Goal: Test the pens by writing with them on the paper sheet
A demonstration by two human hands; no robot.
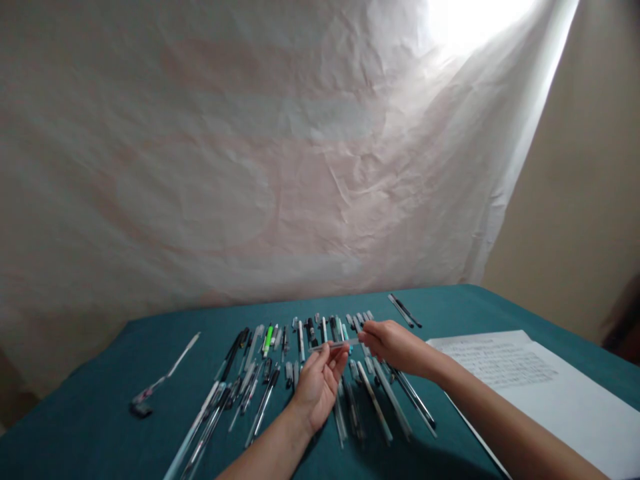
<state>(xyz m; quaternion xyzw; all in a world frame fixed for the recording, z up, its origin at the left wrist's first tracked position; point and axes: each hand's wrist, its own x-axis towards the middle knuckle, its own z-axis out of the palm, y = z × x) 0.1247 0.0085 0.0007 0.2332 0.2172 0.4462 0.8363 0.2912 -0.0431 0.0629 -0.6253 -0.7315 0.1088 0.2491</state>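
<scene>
Over the middle of the pens, my left hand [323,385] is closed on a slim, clear pen [346,345], pinching it between thumb and fingers. My right hand [393,345] has its fingers closed around the right end of the same pen, which lies nearly level between both hands. Whether that end has a cap or a separate part is hidden by the fingers. Below and around the hands lie rows of pens and loose caps, mostly clear, black and white. A bright green pen [269,340] stands out left of my left hand.
A dark green cloth [100,387] covers the table. Written paper sheets [520,373] lie at the right. Two thin pens [405,311] rest at the back right. On the left is a thin white stick-like item [175,367] with a dark end. A pale sheet [250,167] hangs behind.
</scene>
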